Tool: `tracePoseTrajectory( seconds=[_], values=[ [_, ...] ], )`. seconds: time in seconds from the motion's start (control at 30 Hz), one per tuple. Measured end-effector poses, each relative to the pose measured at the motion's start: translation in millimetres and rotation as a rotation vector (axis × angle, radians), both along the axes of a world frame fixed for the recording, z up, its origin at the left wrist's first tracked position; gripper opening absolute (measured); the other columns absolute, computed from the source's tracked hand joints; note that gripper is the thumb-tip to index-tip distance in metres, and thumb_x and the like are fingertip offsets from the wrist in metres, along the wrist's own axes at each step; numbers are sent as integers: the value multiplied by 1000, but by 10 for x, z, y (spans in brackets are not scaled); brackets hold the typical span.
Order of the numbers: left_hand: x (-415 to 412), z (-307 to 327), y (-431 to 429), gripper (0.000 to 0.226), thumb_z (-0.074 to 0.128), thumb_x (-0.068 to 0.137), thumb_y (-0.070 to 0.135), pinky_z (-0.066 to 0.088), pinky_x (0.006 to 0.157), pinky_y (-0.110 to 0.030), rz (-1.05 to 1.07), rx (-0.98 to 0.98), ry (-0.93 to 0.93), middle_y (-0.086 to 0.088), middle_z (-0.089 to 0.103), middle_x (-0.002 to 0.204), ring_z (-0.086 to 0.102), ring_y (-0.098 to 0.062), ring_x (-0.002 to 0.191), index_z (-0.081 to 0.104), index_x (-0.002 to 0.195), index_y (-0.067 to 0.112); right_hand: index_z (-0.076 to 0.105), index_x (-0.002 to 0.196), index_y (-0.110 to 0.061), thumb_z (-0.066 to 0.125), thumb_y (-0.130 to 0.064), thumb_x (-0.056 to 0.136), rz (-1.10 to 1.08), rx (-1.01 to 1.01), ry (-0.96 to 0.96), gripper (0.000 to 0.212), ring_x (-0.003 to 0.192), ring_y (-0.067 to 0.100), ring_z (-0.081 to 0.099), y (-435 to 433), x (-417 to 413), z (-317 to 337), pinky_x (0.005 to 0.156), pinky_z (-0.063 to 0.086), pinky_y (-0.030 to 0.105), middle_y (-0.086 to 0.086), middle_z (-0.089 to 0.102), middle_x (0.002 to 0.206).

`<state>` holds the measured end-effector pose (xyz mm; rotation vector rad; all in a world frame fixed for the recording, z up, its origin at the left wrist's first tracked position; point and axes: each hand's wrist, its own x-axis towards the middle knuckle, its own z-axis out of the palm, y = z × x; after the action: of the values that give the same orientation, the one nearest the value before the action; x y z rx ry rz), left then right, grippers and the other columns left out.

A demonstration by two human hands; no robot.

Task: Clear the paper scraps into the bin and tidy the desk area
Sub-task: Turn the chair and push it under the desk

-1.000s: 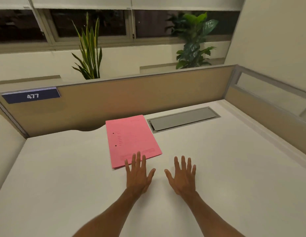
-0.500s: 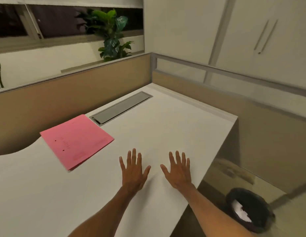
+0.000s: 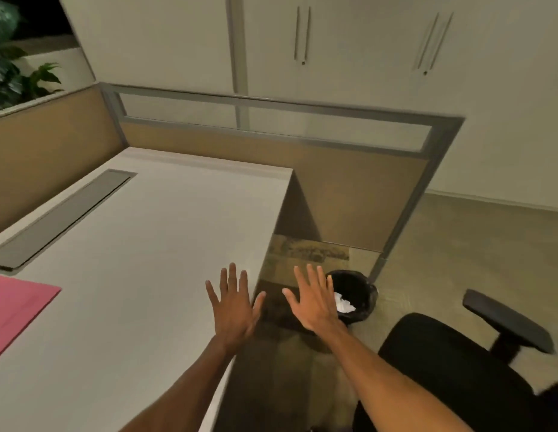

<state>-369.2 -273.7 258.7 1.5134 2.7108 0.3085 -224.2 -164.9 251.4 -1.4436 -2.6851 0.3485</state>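
Scraps already lie in the bin, a crumpled white wad showing against its black liner, and no loose paper shows on the desk. The bin stands on the floor just past the desk's right edge, ahead of the hands and lower, its mouth facing up; the right hand overlaps its near rim in view and is plainly the nearer one. That hand hangs out beyond the desk edge, palm down, fingers spread wide, holding nothing. The left hand is spread the same way over the desk's right margin, empty as well; whether it presses on the top or floats just above it I cannot tell. A pink folder lies well to the left on the desk, near the cable flap, cut off by the frame edge. A black chair sits close to the right forearm. By the look of things the clearing is about done, and any remaining tidying lies leftward, toward the folder.
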Motion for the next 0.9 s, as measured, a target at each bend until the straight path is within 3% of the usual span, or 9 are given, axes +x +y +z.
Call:
tracePoseTrajectory(
  seconds=[0.13, 0.27, 0.53, 0.8, 0.9],
  values=[
    [492, -67, 228, 82, 1, 86, 66, -10, 115, -59, -98, -23, -11, -6, 5, 162, -3, -29, 148, 24, 150, 20, 15, 150, -25, 26, -56, 96, -98, 6, 10, 64, 147, 30, 6, 160, 606, 41, 119, 4, 51, 12, 15, 159],
    [1061, -65, 442, 76, 18, 91, 64, 0, 116, -59, -181, -13, -52, -10, 12, 160, 6, -30, 148, 32, 147, 15, 21, 149, -22, 30, -53, 96, -169, 22, 23, 61, 146, 28, 13, 309, 1292, 150, 119, 8, 51, 11, 22, 156],
    [2546, -31, 814, 65, 30, 94, 58, -5, 116, -58, -341, 4, -131, -8, 6, 161, -2, -27, 149, 33, 146, 18, 40, 136, -20, 39, -48, 95, -336, 71, 30, 49, 131, 31, 37, 538, 2864, 393, 110, 29, 46, 13, 43, 139],
    [4325, 57, 986, 69, 25, 93, 63, -8, 116, -55, -516, 0, -215, -6, 3, 162, -4, -25, 149, 32, 146, 19, 47, 130, -13, 47, -43, 92, -497, 134, -93, 48, 126, 30, 41, 719, 4497, 669, 107, 29, 44, 14, 48, 134],
    [4991, 139, 1070, 70, 22, 93, 65, -16, 112, -51, -598, -23, -254, -6, 1, 162, -7, -25, 148, 29, 147, 21, 41, 136, -16, 47, -41, 93, -605, 134, -154, 51, 134, 31, 32, 796, 5157, 858, 113, 24, 49, 13, 41, 142]
  ],
)
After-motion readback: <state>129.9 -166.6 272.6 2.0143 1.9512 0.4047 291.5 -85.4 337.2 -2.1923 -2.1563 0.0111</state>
